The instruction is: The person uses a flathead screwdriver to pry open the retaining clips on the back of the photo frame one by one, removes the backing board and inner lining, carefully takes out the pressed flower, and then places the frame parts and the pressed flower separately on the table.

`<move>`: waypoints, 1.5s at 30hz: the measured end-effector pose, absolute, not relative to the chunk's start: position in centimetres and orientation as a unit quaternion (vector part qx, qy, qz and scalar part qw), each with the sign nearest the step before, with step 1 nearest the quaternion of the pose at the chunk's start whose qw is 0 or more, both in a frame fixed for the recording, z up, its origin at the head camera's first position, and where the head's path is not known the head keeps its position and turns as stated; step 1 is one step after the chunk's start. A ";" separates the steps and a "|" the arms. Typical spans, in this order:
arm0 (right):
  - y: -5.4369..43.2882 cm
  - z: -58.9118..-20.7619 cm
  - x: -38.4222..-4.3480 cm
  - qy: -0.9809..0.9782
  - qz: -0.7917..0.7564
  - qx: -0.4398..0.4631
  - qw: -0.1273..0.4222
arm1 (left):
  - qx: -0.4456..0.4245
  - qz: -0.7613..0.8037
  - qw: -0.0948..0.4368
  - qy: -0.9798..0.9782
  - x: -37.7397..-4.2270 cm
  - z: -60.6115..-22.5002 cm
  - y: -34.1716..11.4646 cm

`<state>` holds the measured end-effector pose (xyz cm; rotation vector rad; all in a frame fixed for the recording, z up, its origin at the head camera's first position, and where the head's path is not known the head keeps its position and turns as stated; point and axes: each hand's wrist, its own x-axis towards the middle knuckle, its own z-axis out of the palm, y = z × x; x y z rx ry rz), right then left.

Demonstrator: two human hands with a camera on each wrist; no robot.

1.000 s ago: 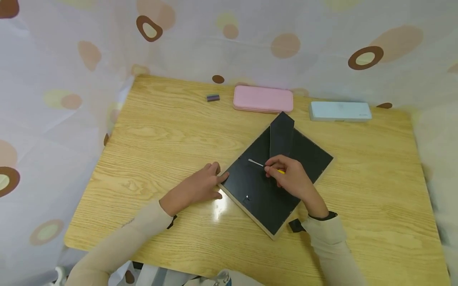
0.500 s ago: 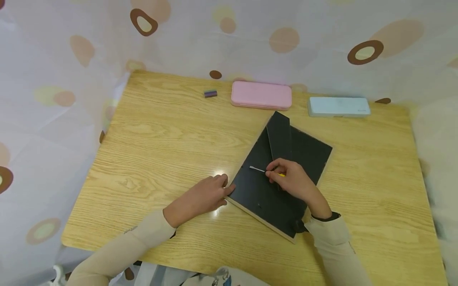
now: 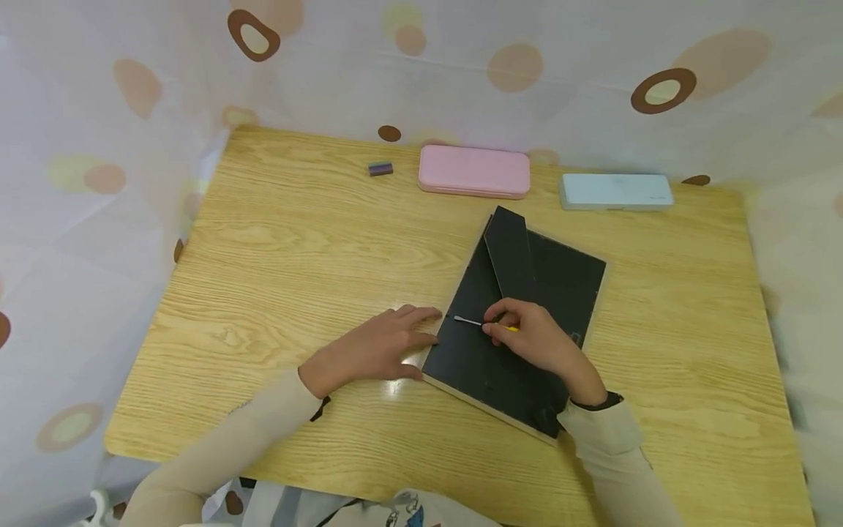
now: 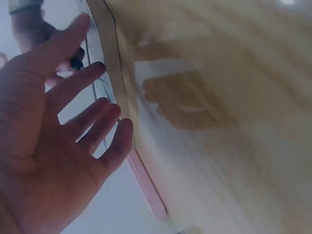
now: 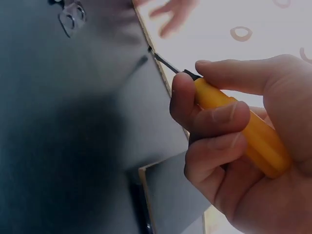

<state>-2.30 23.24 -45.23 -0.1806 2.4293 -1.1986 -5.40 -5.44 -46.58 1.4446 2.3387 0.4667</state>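
A picture frame [image 3: 500,366] lies face down on the table, its black back and folding stand [image 3: 510,249] upward. My right hand [image 3: 543,340] grips a flat-head screwdriver [image 5: 253,131] by its yellow handle. The metal blade points left, its tip close to a small dark tab at the frame's left edge. Beside that same edge, my left hand [image 3: 382,344] has its fingers spread, fingertips right at the border. In the left wrist view the left palm shows with fingers loosely extended and nothing held. A metal hanger [image 5: 72,18] is fixed to the back panel.
A pink pencil case [image 3: 474,170] and a pale blue case [image 3: 615,192] stand along the back of the wooden table [image 3: 296,241]. Left of them lies a small dark purple block [image 3: 380,169]. A patterned curtain [image 3: 454,73] hangs behind and at the sides.
The picture frame has turned, its near corner swinging right. My left hand has shifted from its corner up along the left edge, fingers spreading. The screwdriver tip has come nearer that edge.
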 end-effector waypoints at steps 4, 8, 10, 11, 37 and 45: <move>23.2 -45.5 -2.3 0.874 -0.433 -0.071 0.208 | 0.498 0.192 0.224 0.815 -7.3 -46.8 -5.3; 23.1 -45.6 -2.4 0.878 -0.428 -0.070 0.203 | 0.496 0.179 0.256 0.810 -8.7 -46.9 -4.7; 23.1 -45.7 -2.5 0.879 -0.426 -0.070 0.201 | 0.493 0.167 0.267 0.811 -9.1 -47.0 -4.4; 23.1 -45.7 -2.5 0.880 -0.425 -0.071 0.200 | 0.491 0.165 0.272 0.811 -9.2 -47.0 -4.3; 21.7 -45.8 -3.8 0.885 -0.410 -0.066 0.211 | 0.488 0.159 0.304 0.802 -9.6 -47.1 -3.8; 20.7 -44.7 -4.6 0.909 -0.358 -0.086 0.197 | 0.488 0.144 0.298 0.807 -9.5 -47.3 -3.7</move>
